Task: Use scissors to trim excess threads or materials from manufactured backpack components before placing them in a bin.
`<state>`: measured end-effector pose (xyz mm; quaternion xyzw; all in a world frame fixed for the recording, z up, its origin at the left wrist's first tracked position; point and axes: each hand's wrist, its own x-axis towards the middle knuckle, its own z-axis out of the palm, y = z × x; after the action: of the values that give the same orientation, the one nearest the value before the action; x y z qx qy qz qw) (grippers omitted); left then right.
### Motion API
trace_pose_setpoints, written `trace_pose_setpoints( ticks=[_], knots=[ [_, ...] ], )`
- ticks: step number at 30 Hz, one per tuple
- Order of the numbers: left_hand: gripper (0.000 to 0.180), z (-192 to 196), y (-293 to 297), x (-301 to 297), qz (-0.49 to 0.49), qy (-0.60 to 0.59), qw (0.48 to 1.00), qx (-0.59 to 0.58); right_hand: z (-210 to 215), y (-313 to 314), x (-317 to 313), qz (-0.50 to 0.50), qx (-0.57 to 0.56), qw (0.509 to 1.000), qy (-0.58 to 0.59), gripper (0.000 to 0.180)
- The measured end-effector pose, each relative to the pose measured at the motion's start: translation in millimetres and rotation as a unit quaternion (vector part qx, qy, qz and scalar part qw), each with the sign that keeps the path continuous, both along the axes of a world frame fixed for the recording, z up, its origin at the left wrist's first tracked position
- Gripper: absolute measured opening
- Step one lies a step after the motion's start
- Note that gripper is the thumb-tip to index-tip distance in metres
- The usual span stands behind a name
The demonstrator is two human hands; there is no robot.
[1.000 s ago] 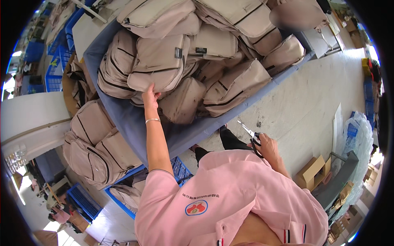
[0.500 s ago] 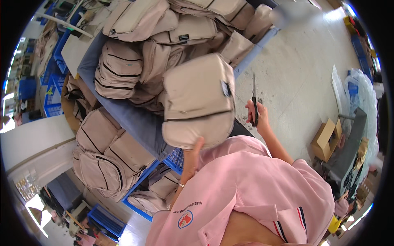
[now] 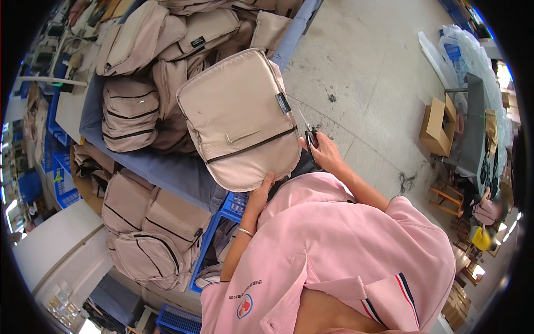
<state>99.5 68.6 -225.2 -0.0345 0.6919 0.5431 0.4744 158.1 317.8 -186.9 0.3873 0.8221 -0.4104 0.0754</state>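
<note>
My left hand [image 3: 259,199] grips the rounded bottom edge of a beige backpack [image 3: 239,108]. The bag is tilted, with a dark zipper line across its lower part and a small black label on its right side. A thin pale line lies above the zipper; whether it is thread or a crease I cannot tell. My right hand [image 3: 328,155] is closed around the black handles of a pair of scissors [image 3: 310,147]. Their blades point up beside the bag's right edge, and I cannot make out whether they touch it.
A bin with a blue-grey cloth lining [image 3: 161,170] holds a heap of beige backpacks [image 3: 130,114] at the far left. More beige bags [image 3: 147,250] are stacked left of me, next to a blue crate [image 3: 203,261]. An opened cardboard box [image 3: 436,128] stands on the floor to the right.
The backpack has shifted left and now lies more face-on to me. My right hand has brought the scissors left and down, close to the bag's side. The whole view has turned somewhat.
</note>
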Motion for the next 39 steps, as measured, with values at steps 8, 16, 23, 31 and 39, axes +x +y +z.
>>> trace_pose_setpoints(
  ticks=[8, 16, 23, 31, 39],
  knots=[
    [0.053, -5.3, -2.5, 1.0, 0.000, -0.057, 0.997, 0.054, -14.2, 9.8, -33.0, 0.050, 0.029, 0.998, 0.003, 0.069],
    [0.057, 9.8, 2.0, -1.1, -0.007, -0.121, 0.993, 0.014, -9.2, 15.8, -59.9, 0.055, 0.055, 0.997, 0.019, 0.071],
    [0.056, 7.3, 1.3, -1.2, -0.006, -0.148, 0.989, -0.005, -21.7, 10.6, -60.0, 0.059, 0.078, 0.995, 0.014, 0.065],
    [0.057, 3.5, 2.7, -0.3, -0.008, -0.147, 0.989, -0.004, -41.6, 6.7, -56.8, 0.039, 0.089, 0.995, 0.024, 0.062],
    [0.052, 5.8, 4.2, -0.7, -0.008, -0.148, 0.989, -0.002, -25.9, 16.7, -77.2, 0.071, 0.104, 0.991, 0.041, 0.062]
  ],
)
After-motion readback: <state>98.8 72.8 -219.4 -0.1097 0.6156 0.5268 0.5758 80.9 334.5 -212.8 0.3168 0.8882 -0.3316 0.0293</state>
